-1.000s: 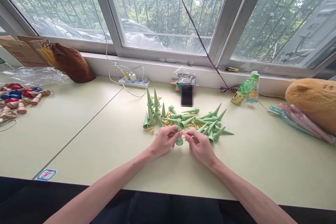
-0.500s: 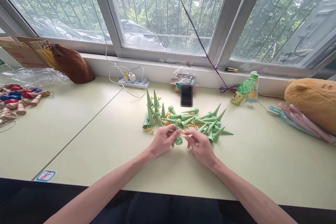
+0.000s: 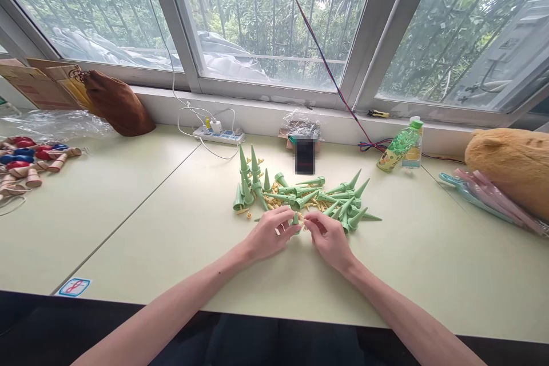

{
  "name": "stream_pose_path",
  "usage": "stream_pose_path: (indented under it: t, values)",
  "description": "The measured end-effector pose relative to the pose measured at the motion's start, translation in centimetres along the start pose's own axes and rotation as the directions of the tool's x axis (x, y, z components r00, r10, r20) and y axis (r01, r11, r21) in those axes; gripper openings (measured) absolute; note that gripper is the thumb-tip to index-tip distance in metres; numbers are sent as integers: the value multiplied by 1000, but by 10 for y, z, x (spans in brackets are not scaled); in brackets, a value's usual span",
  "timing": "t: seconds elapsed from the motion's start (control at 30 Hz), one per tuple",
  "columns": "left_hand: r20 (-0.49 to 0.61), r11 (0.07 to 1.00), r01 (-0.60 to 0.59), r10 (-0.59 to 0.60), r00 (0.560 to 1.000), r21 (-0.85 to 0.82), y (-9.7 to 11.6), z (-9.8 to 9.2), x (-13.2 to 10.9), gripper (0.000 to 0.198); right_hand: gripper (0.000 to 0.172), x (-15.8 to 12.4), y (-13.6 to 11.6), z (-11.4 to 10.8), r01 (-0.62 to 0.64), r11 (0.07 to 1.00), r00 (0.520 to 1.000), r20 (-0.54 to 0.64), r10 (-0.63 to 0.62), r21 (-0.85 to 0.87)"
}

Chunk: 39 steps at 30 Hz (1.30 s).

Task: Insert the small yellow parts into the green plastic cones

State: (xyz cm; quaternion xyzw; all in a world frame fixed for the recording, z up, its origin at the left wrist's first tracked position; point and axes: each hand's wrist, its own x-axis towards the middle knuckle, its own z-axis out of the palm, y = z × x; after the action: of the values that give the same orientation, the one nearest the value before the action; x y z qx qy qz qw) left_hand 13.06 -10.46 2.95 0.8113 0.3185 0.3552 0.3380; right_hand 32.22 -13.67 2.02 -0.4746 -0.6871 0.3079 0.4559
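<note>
My left hand (image 3: 271,233) is closed around a green plastic watering spike (image 3: 295,221). Fingers cover most of it, and its wider end faces my right hand. With thumb and fingertips pinched together, my right hand (image 3: 329,235) holds a small yellow plastic piece (image 3: 305,221) against or very near that end; I cannot tell whether the two touch. Just beyond both hands lies a pile of green spikes (image 3: 306,199) mixed with loose yellow pieces (image 3: 273,201). Several spikes (image 3: 254,167) stand upright at the pile's left, some with yellow pieces fitted.
Behind the pile sits a small box with clear wrap (image 3: 302,126). A power strip (image 3: 219,135) with white cables lies by the window sill. To the right are a bottle (image 3: 400,146) and a plush toy (image 3: 510,168); wooden toys (image 3: 32,160) and a brown pouch (image 3: 118,103) are left.
The spike in my left hand has turned from upright to lying sideways, its wide end now toward the right. My right hand keeps its pinch on the yellow piece.
</note>
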Motion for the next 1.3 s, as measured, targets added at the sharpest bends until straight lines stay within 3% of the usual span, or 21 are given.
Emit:
stream_pose_path:
  t: [0.3,0.5,0.67,0.83,1.07,1.3]
  values:
    - [-4,992,-122,122,993,14,1,1,-1,31,23,0,0,-1,-42,998,996,-81,44,36]
    - [-195,977,69,-109,975,-203,5,0,4,17,22,-3,-2,-1,-60,995,976,-205,75,82]
    - [-57,900,204,-245,968,-386,5,-2,5,29,21,-4,-2,-1,-37,995,976,-209,55,93]
    - [95,848,250,-233,968,-467,5,-1,5,39,20,-4,-1,0,-5,994,987,-156,22,106]
    - [71,916,229,-218,973,-330,4,-2,2,39,21,-3,2,0,-9,990,993,-115,25,140]
    - [-51,999,36,-37,998,-24,-3,2,-1,35,23,-4,1,-1,-14,991,996,-89,26,134]
